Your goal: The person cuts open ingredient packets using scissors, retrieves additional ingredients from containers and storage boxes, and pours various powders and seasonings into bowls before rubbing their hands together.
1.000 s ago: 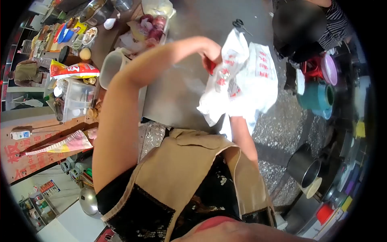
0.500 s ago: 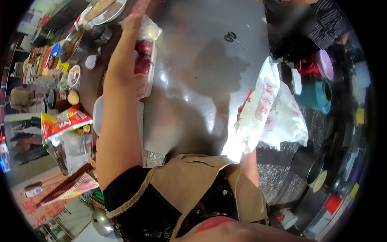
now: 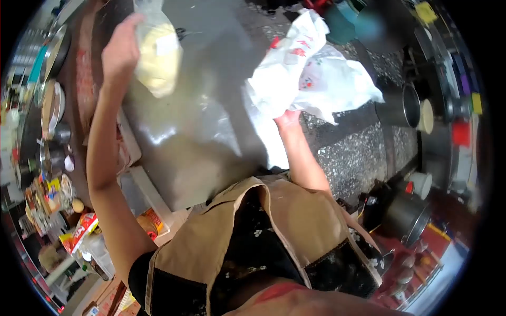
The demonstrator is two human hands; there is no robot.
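Observation:
My left hand (image 3: 122, 50) is closed around the gathered top of a clear plastic bag (image 3: 158, 63), which hangs over the steel table (image 3: 179, 174). Inside it is a pale yellow mass that I cannot name. On the right, my right hand (image 3: 287, 119) holds white plastic bags (image 3: 292, 63) with red printing by the table's edge. Their plastic covers most of its fingers. A pair of scissors (image 3: 181, 33) lies behind the clear bag, partly hidden by it.
A white tray (image 3: 129, 134) stands by the table's left side, partly behind my left arm. An egg (image 3: 78, 205) and a red-yellow packet (image 3: 80, 231) are farther left. On the right are a dark pot (image 3: 403, 105) and a teal bucket (image 3: 340, 23).
The clear bag has come up from beside the white tray in my left hand and now hangs over the table. My view has turned; the white bags stay in my right hand.

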